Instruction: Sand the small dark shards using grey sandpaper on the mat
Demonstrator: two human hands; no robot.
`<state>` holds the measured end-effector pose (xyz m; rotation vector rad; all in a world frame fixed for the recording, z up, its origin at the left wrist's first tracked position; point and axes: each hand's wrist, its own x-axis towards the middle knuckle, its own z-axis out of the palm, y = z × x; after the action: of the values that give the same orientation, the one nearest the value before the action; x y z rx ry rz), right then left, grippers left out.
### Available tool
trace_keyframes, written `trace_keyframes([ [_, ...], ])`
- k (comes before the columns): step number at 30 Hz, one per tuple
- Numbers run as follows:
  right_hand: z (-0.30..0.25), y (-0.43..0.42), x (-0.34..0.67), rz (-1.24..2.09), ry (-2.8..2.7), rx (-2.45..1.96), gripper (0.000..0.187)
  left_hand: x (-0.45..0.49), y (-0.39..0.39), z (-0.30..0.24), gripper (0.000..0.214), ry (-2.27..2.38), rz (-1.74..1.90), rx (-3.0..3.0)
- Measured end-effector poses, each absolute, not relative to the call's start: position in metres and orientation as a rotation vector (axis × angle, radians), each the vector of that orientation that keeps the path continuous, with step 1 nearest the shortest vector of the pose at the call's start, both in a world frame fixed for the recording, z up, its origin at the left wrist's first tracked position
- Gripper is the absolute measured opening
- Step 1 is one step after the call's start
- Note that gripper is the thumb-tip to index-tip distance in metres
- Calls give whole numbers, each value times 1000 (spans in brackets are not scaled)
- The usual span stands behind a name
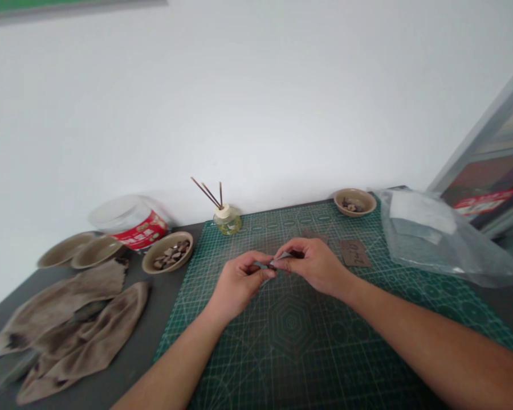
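Observation:
My left hand (pixel 241 280) and my right hand (pixel 311 263) meet over the green cutting mat (pixel 239 353), fingertips nearly touching. My right thumb and fingers pinch a small grey folded piece of sandpaper (pixel 285 257). The left fingers are closed in a pinch on a small dark piece (pixel 263 265), mostly hidden and too small to name; the sandpaper's edge lies against it. Just beyond my right hand lies a brown square of sandpaper (pixel 354 253) with a handwritten number, and another brown sheet (pixel 315 236) is partly covered by that hand.
A bowl of small brown pieces (pixel 169 252) stands left, near a red-labelled plastic tub (pixel 130 222) and two more bowls. A crumpled brown cloth (pixel 81 324) lies in front. At the back are a reed diffuser (pixel 227 220), another bowl (pixel 354 203) and a clear plastic bag (pixel 436 239).

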<state>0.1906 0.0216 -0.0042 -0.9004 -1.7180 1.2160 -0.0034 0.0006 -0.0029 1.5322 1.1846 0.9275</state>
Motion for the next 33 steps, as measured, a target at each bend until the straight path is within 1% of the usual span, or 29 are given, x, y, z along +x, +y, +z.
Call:
trace_keyframes([
  [5, -3, 21, 189, 1147, -1697, -910, 10, -2, 0, -5, 11, 1196, 928, 1577],
  [11, 1, 22, 192, 1223, -1704, -897, 13, 1, -4, -5, 15, 1175, 933, 1380],
  [22, 3, 16, 190, 1100, -1726, -963, 9, 0, -2, -4, 11, 1242, 942, 1544],
  [26, 5, 19, 193, 1132, -1770, -903, 9, 1, -4, -4, 11, 1243, 965, 1508],
  [33, 4, 15, 189, 1039, -1693, -954, 10, 4, -6, 0, 12, 1237, 1007, 1421],
])
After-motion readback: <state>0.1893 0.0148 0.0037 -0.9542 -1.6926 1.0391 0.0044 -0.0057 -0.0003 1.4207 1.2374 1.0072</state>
